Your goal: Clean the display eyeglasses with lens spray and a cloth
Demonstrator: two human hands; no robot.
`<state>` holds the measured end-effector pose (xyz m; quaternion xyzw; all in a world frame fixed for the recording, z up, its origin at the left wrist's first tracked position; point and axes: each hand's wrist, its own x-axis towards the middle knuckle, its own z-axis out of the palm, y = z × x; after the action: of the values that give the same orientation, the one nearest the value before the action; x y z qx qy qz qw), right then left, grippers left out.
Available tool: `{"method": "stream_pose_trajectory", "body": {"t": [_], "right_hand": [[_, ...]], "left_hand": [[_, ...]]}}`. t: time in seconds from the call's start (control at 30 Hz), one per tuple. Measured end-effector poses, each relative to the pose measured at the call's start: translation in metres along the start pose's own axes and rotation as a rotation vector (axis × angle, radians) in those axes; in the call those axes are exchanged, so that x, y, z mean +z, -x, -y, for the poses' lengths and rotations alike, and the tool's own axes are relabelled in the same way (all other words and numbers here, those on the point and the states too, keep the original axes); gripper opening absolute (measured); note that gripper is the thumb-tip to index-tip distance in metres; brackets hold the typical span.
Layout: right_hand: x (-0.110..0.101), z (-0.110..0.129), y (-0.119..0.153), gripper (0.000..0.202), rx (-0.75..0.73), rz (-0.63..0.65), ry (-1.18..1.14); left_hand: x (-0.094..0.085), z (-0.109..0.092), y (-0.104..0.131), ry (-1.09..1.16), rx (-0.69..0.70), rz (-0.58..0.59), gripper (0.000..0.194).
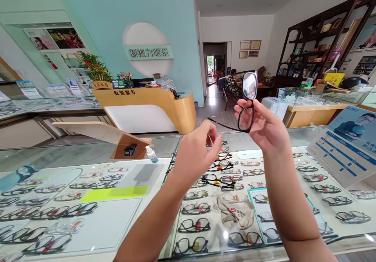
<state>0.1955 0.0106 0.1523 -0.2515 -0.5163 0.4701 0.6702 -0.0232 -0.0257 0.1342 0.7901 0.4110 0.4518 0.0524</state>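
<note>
While a pair of black-rimmed spectacles with clear lenses (246, 118) is being held on end between two and three o'clock by the right hand (266, 127), whose thumb and fingers are being closed around its middle, one thin black temple (225, 126) is being pointed toward nine o'clock. Just below the temple's tip, the left hand (198, 148) is being held half-curled, thumb apart, nothing seen in its grasp, though contact cannot be judged. At five o'clock, a crumpled beige cloth with red lettering (238, 214) is being supported by the glass-topped white display case (158, 179).
</note>
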Motion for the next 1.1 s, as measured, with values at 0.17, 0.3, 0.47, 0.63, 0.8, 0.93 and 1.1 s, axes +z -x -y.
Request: {"method": "stream_pose_trajectory", "body": {"t": [0.17, 0.3, 0.47, 0.63, 0.8, 0.93, 1.1], "right_hand": [[-0.002, 0.009, 0.004, 0.032, -0.032, 0.002, 0.044], [0.002, 0.013, 0.008, 0.031, -0.015, -0.012, -0.018], [0.007, 0.014, 0.011, 0.036, 0.000, 0.024, -0.045], [0.012, 0.011, 0.012, 0.039, -0.028, 0.074, 0.050], [0.017, 0.008, 0.014, 0.039, -0.033, 0.089, 0.086], [0.019, 0.006, 0.015, 0.036, -0.012, 0.108, 0.063], [0.020, 0.004, 0.015, 0.036, 0.013, 0.134, 0.054]], "left_hand": [[-0.027, -0.013, 0.010, 0.053, 0.031, -0.057, 0.019], [-0.052, 0.008, 0.003, 0.076, -0.107, -0.254, 0.023], [-0.059, 0.092, -0.003, 0.068, -0.209, -0.522, 0.027], [-0.043, 0.193, 0.051, -0.203, -0.395, -0.685, 0.031], [-0.021, 0.260, 0.093, -0.157, -0.751, -0.580, 0.067], [-0.010, 0.284, 0.098, -0.074, -0.880, -0.436, 0.061], [-0.008, 0.293, 0.103, -0.048, -0.961, -0.397, 0.047]]}}
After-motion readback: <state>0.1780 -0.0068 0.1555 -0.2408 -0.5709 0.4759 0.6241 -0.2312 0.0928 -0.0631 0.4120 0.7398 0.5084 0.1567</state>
